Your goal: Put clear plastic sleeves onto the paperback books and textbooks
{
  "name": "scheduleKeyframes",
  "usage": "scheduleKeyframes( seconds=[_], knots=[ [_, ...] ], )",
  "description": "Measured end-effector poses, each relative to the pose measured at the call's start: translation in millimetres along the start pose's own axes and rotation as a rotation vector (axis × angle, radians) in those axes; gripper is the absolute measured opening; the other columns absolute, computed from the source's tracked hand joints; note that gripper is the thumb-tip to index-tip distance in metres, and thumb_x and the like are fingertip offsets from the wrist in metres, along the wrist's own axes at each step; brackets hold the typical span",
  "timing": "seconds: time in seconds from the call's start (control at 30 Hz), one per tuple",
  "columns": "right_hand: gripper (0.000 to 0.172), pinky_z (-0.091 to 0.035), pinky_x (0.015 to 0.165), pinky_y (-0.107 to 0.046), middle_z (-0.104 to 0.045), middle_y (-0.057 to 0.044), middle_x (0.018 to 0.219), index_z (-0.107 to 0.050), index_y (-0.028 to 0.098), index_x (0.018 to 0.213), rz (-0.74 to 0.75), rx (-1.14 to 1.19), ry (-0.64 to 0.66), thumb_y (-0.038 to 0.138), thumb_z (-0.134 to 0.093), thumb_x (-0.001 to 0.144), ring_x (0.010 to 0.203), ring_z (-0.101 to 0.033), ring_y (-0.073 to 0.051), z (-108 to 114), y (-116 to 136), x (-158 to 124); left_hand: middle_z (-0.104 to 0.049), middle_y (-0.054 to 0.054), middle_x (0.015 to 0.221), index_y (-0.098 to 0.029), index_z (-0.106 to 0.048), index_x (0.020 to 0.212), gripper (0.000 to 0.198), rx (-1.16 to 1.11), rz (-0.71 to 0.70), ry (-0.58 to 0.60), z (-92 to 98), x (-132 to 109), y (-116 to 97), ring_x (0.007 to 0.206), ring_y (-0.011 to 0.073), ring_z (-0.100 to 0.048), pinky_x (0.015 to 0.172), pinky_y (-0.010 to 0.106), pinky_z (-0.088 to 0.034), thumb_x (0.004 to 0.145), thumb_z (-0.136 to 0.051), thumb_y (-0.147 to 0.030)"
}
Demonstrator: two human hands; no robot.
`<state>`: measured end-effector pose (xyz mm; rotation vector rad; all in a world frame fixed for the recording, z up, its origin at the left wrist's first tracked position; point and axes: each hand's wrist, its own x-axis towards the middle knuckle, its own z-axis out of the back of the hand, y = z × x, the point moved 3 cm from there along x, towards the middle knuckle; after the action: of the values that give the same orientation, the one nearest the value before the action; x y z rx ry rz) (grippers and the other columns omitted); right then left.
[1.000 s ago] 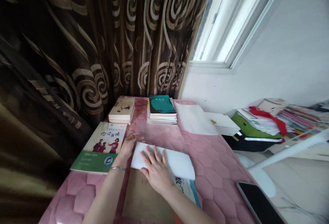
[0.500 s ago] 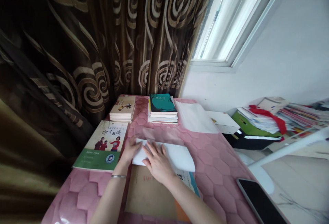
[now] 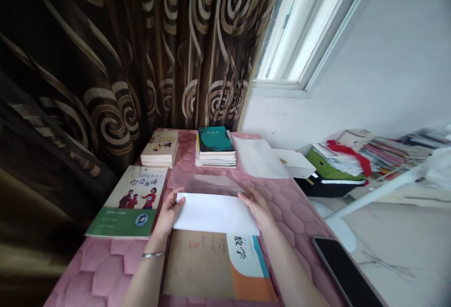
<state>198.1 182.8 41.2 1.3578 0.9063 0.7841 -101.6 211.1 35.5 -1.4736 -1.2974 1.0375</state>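
Note:
A folded white sheet (image 3: pixel 216 213) lies across the upper part of a brown, orange and white book (image 3: pixel 200 264), with a clear plastic sheet (image 3: pixel 211 184) showing beyond its far edge. My left hand (image 3: pixel 169 213) pinches the white sheet's left end, thumb on top. At its right end my right hand (image 3: pixel 257 206) grips the same sheet, thumb on top and fingers partly hidden behind it. Left of my left hand lies a green and white book (image 3: pixel 132 199) with figures on its cover.
Two book stacks, one tan-topped (image 3: pixel 160 147) and one teal-topped (image 3: pixel 214 142), stand at the back. Plastic sheets (image 3: pixel 260 157) and a white box (image 3: pixel 294 162) lie right of them. A phone (image 3: pixel 347 269) rests at the right edge. Papers (image 3: pixel 338 161) are piled beyond.
My right hand has moved from the middle of the white sheet to its right end and now grips it. My left hand's thumb has come onto the left end. The view has shifted slightly.

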Motion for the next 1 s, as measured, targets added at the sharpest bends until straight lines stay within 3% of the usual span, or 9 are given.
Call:
scheduleKeyframes(
  seconds=[0.1, 0.17, 0.27, 0.37, 0.43, 0.53, 0.67, 0.8, 1.0],
  knots=[
    [0.072, -0.049, 0.058, -0.029, -0.065, 0.003, 0.072, -0.061, 0.021, 0.117, -0.116, 0.221, 0.068, 0.035, -0.084, 0.051, 0.062, -0.061, -0.017, 3, 1, -4, -0.068, 0.005, 0.096, -0.019, -0.056, 0.115, 0.054, 0.007, 0.008, 0.018, -0.2, 0, -1, 0.078, 0.0169, -0.063, 0.069, 0.025, -0.048, 0.069, -0.074, -0.043],
    [0.072, -0.047, 0.056, -0.025, -0.064, 0.005, 0.071, -0.061, 0.022, 0.119, -0.082, 0.294, 0.100, 0.032, -0.084, 0.051, 0.059, -0.059, -0.014, 6, 7, -8, -0.068, 0.005, 0.095, -0.019, -0.055, 0.114, 0.053, 0.033, -0.012, 0.025, -2.0, 0, -5, 0.079, 0.0169, -0.063, 0.070, 0.026, -0.048, 0.070, -0.073, -0.043],
    [0.080, -0.047, 0.057, -0.023, -0.068, 0.003, 0.094, -0.053, 0.030, 0.128, 0.010, 0.332, 0.104, 0.028, -0.083, 0.054, 0.061, -0.058, -0.010, 15, 16, -15, -0.068, 0.006, 0.095, -0.019, -0.056, 0.111, 0.050, 0.088, -0.055, 0.032, -5.8, 0, -14, 0.082, 0.0168, -0.062, 0.072, 0.025, -0.047, 0.071, -0.072, -0.043],
    [0.093, -0.047, 0.055, -0.023, -0.063, -0.003, 0.121, -0.039, 0.037, 0.138, 0.098, 0.317, 0.143, 0.029, -0.082, 0.056, 0.060, -0.057, -0.009, 23, 19, -23, -0.067, 0.004, 0.087, -0.018, -0.057, 0.103, 0.047, 0.139, -0.094, -0.022, -7.9, -1, -18, 0.079, 0.0163, -0.062, 0.071, 0.025, -0.046, 0.068, -0.072, -0.045],
    [0.092, -0.046, 0.054, -0.024, -0.068, -0.006, 0.112, -0.040, 0.033, 0.139, 0.139, 0.256, 0.169, 0.032, -0.081, 0.057, 0.061, -0.057, -0.011, 26, 18, -28, -0.067, 0.003, 0.082, -0.017, -0.058, 0.098, 0.047, 0.157, -0.101, -0.087, -7.7, -3, -15, 0.076, 0.0162, -0.061, 0.069, 0.025, -0.045, 0.065, -0.073, -0.047],
    [0.074, -0.046, 0.057, -0.025, -0.072, -0.004, 0.084, -0.057, 0.023, 0.125, 0.173, 0.125, 0.146, 0.038, -0.081, 0.057, 0.066, -0.060, -0.016, 28, 11, -34, -0.065, 0.002, 0.075, -0.016, -0.060, 0.090, 0.044, 0.196, -0.083, -0.153, -7.0, -10, -8, 0.070, 0.0148, -0.059, 0.065, 0.023, -0.043, 0.062, -0.074, -0.048],
    [0.050, -0.047, 0.059, -0.027, -0.071, -0.006, 0.081, -0.070, 0.018, 0.095, 0.183, 0.039, 0.067, 0.046, -0.081, 0.056, 0.070, -0.062, -0.020, 28, 5, -39, -0.060, -0.001, 0.064, -0.015, -0.062, 0.077, 0.043, 0.224, -0.054, -0.205, -6.0, -18, -1, 0.058, 0.0115, -0.051, 0.056, 0.021, -0.038, 0.060, -0.073, -0.053],
    [0.049, -0.046, 0.055, -0.025, -0.071, -0.005, 0.086, -0.069, 0.018, 0.093, 0.137, 0.008, 0.033, 0.049, -0.080, 0.057, 0.067, -0.061, -0.019, 28, 4, -46, -0.057, -0.002, 0.063, -0.016, -0.058, 0.070, 0.041, 0.170, -0.059, -0.193, -7.6, -23, -1, 0.057, 0.0104, -0.048, 0.056, 0.021, -0.037, 0.063, -0.072, -0.054],
    [0.053, -0.047, 0.050, -0.027, -0.068, -0.002, 0.073, -0.066, 0.018, 0.098, 0.055, 0.069, -0.011, 0.048, -0.080, 0.057, 0.058, -0.060, -0.018, 24, -2, -54, -0.051, -0.004, 0.060, -0.016, -0.052, 0.064, 0.040, 0.123, -0.083, -0.224, -8.6, -27, -3, 0.057, 0.0086, -0.042, 0.056, 0.020, -0.034, 0.065, -0.072, -0.051]
  ],
)
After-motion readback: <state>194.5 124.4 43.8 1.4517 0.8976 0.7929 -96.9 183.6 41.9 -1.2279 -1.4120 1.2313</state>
